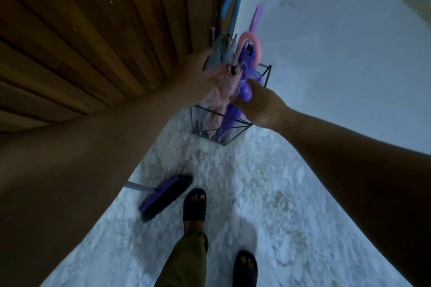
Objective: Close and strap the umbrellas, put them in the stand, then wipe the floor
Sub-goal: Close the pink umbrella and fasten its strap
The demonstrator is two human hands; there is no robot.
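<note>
While both arms reach toward the wire stand [242, 129] at about twelve o'clock from the feet, three folded umbrellas already sit in it: a grey one with a blue crook handle [231, 4], a pink umbrella [220, 91] with a pink crook, and a purple umbrella [245, 87] with a lilac handle. The left hand [198, 70] lies against the grey and pink canopies at the bundle's nine o'clock side; its fingers are hidden, so I cannot tell whether it grips. The right hand [258, 105] comes in from four o'clock, fingers spread, fingertips touching the purple fabric without closing on it.

These look light; the thin canopy fabric looks limp and probably slick, so it likely slides under a squeeze. The stiff shafts or crook handles seem the firmer hold. The light stand may tip. A purple floor brush [163, 196] lies at seven o'clock for the wiping.
</note>
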